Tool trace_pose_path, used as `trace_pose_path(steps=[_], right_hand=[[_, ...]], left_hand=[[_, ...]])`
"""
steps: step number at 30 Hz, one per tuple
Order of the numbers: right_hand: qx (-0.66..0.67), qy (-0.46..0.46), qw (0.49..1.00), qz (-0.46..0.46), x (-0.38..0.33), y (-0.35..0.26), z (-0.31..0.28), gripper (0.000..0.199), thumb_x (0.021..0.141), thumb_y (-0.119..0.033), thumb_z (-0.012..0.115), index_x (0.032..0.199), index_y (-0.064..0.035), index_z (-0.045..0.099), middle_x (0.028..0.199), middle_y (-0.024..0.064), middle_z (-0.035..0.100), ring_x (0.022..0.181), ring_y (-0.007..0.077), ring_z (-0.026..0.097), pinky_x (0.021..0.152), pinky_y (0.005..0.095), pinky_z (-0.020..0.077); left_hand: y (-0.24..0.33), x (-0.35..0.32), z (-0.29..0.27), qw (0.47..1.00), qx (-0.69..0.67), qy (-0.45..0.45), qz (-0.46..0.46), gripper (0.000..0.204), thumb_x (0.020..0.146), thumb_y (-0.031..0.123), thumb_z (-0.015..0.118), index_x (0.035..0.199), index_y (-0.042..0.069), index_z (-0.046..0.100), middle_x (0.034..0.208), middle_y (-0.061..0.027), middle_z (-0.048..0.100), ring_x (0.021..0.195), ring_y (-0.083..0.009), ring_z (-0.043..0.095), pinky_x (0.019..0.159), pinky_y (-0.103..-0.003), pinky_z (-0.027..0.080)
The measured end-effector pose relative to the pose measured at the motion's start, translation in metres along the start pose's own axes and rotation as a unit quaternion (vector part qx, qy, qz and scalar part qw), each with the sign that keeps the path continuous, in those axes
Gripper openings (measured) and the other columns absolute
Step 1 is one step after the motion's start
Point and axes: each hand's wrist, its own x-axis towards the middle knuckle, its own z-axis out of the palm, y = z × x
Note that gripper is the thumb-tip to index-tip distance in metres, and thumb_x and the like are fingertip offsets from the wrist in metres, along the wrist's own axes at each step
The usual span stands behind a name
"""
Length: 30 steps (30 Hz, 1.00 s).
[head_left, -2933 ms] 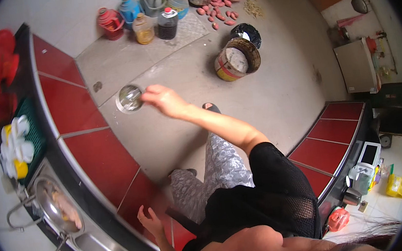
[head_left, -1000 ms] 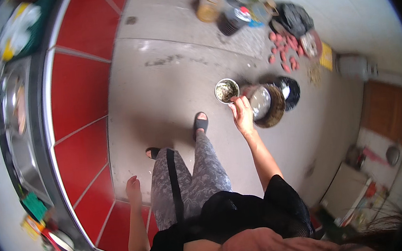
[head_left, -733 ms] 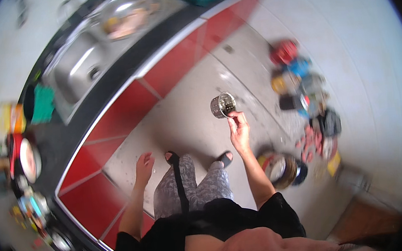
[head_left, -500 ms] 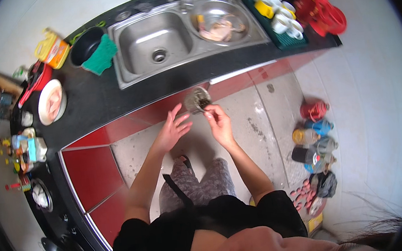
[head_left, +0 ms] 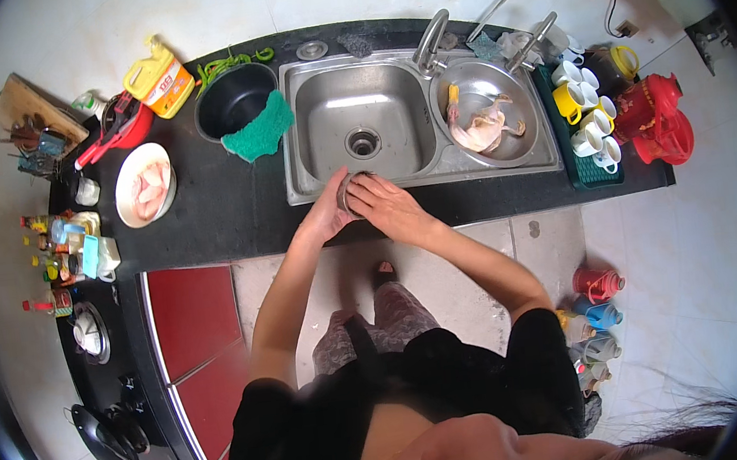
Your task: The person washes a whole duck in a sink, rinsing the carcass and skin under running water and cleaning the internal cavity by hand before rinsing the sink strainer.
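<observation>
Both hands are up at the near rim of the sink [head_left: 315,195] now. The left hand [head_left: 324,217] is cupped round the side of a small round metal cup [head_left: 353,187], and the right hand [head_left: 388,205] wraps it from the other side, fingers closed over its top, so only a sliver of the cup shows between them. It sits right at the front lip of the left basin, above the black counter [head_left: 223,214].

By the look of it, the step in hand is bringing that cup over the basin, perhaps to open or empty it. The next move would call for a steady two-handed grip and a tilt out over the drain [head_left: 363,142], keeping whatever is inside off the counter.

To the right, the second basin holds a metal bowl [head_left: 487,114] with a pale raw bird in it. A green cloth [head_left: 261,132] lies just left of the sink, draped against a dark pot [head_left: 234,100]; a white plate [head_left: 145,183] with pale pieces sits further left.

Against half a second ago: the hands met over the red cabinet front then, short of the counter; now they are over the sink's edge, closer together. A second ago the right hand alone carried the cup out over the floor.
</observation>
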Motion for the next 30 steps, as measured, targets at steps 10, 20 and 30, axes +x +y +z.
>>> trace_pose_path(steps=[10, 20, 30], right_hand=[[-0.096, -0.065, 0.985, 0.131, 0.028, 0.03, 0.004, 0.039, 0.067, -0.003, 0.048, 0.106, -0.0037, 0.049, 0.104, 0.009, 0.051, 0.108, 0.023, 0.038, 0.086, 0.0355, 0.0288], [-0.1, 0.162, 0.919, 0.345, -0.016, -0.009, -0.045, 0.04, 0.065, 0.003, 0.047, 0.104, -0.0028, 0.05, 0.098, 0.0104, 0.054, 0.086, 0.0261, 0.047, 0.076, 0.0334, 0.0384], [-0.035, 0.171, 0.783, 0.597, -0.162, -0.13, -0.072, 0.048, 0.062, 0.004, 0.05, 0.11, -0.0045, 0.046, 0.098, 0.0122, 0.053, 0.085, 0.0267, 0.043, 0.073, 0.0352, 0.0363]], left_hand=[[0.055, 0.05, 0.0, 0.998, 0.054, -0.045, 0.002, 0.047, 0.086, 0.043, 0.033, 0.11, 0.005, 0.047, 0.104, -0.0067, 0.055, 0.093, -0.0166, 0.055, 0.081, -0.034, 0.044], [0.05, 0.068, 0.057, 0.969, 0.114, -0.191, -0.103, 0.044, 0.084, 0.043, 0.04, 0.103, 0.006, 0.052, 0.096, -0.0041, 0.058, 0.088, -0.0144, 0.056, 0.081, -0.031, 0.044], [-0.087, 0.028, 0.177, 0.841, 0.302, -0.422, -0.151, 0.042, 0.083, 0.046, 0.042, 0.102, 0.011, 0.054, 0.09, -0.0006, 0.058, 0.079, -0.0098, 0.054, 0.066, -0.026, 0.041]])
